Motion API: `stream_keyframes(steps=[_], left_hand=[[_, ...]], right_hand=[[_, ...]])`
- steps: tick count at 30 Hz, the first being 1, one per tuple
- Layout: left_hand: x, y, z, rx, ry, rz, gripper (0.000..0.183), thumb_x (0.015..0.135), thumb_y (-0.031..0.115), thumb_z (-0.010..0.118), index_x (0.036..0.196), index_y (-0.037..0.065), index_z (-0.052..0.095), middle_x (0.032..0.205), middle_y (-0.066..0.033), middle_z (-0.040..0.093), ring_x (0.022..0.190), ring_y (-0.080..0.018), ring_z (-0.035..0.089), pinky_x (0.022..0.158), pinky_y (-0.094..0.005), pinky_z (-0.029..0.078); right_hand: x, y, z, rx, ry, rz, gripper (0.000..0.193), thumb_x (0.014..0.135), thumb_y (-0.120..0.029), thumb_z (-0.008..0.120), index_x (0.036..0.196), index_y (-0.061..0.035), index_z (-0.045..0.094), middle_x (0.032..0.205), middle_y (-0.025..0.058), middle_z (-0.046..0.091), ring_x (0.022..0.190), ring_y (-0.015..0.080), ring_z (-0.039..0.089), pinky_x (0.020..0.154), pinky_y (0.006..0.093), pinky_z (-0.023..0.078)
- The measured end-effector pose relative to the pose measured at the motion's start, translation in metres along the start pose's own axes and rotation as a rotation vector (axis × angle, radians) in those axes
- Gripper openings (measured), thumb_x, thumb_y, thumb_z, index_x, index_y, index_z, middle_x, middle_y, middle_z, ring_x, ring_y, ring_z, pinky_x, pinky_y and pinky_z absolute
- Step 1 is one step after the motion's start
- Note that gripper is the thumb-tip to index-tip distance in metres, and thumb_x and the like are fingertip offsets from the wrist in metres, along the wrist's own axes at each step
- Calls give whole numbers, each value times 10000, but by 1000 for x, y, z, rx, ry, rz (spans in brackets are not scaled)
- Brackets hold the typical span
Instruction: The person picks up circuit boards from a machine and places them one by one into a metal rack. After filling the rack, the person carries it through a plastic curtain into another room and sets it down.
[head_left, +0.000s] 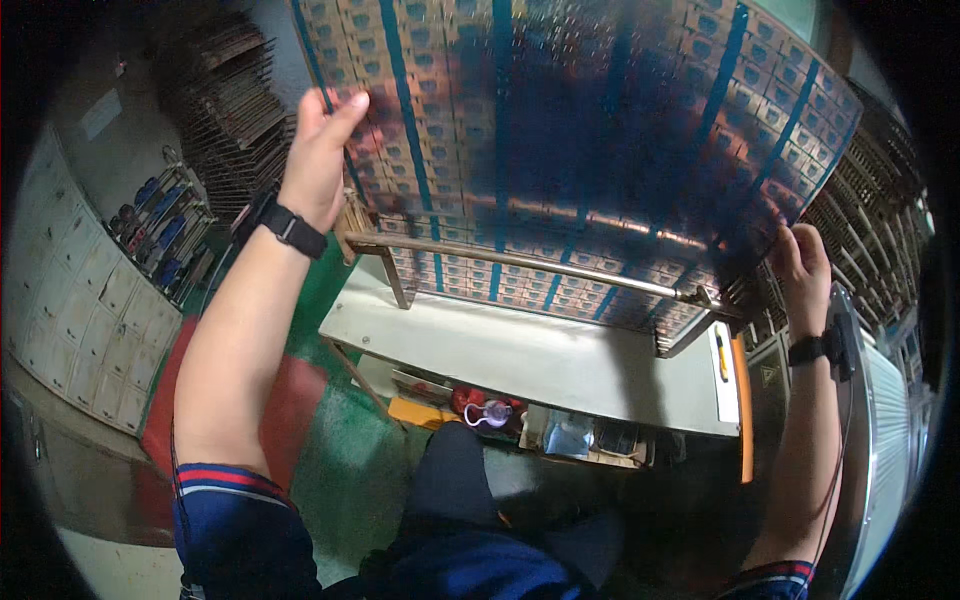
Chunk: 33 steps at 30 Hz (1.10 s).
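Note:
A big shiny sheet (580, 120), copper-coloured with a repeated small pattern and dark blue stripes, spans the upper middle of the view. My left hand (322, 160) grips its left edge, thumb on the near face and fingers behind. At its lower right corner my right hand (803, 262) pinches the edge; part of the fingers is hidden. Under the sheet runs a metal bar (530, 262) of a stand. Behind the bar, similar patterned material (510, 285) shows above a white bench (520, 345); I cannot tell whether it is a separate sheet.
A yellow-handled tool (723, 360) lies on the bench's right end. Beneath, a shelf holds a clear jug (490, 412) and a yellow item (425, 411). White lockers (75, 280) and a rack (165, 225) stand left. A ribbed panel (885, 430) is close to my right arm.

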<state>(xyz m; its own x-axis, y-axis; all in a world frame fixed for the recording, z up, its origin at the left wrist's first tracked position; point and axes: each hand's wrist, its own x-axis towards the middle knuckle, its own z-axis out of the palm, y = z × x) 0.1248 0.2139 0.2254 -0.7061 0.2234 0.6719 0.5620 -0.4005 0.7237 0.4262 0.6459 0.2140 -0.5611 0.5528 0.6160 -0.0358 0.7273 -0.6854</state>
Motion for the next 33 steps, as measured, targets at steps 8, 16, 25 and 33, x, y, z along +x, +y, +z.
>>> stream_keyframes(steps=[8,16,25,33], left_hand=[[15,2,-14,31,-21,-81,243,955,227,542,1110,49,480,1084,-40,577,998,-119,547,892,-277,437],[19,5,-6,178,-91,-104,307,940,256,567,1139,41,475,1088,-54,586,1006,-126,542,915,-286,427],[101,71,4,433,52,586,403,943,258,551,1241,-10,510,1218,-160,558,1159,-266,492,997,-399,353],[93,85,56,1372,-653,451,481,953,428,461,1268,71,528,1147,-148,615,1110,-264,559,974,-386,415]], right_hand=[[11,-3,-13,-78,-207,98,168,958,-199,556,883,-49,556,729,-42,506,664,40,440,595,202,366],[-4,1,-1,-450,-263,39,189,912,-182,613,918,6,616,791,43,608,732,136,539,725,279,463],[93,-104,-57,-639,430,-605,715,922,-556,438,1429,-63,330,1469,202,320,1368,315,305,1115,453,264],[83,-102,-7,-981,-33,-702,510,966,-385,461,1353,-54,428,1310,209,488,1227,327,468,1055,435,371]])
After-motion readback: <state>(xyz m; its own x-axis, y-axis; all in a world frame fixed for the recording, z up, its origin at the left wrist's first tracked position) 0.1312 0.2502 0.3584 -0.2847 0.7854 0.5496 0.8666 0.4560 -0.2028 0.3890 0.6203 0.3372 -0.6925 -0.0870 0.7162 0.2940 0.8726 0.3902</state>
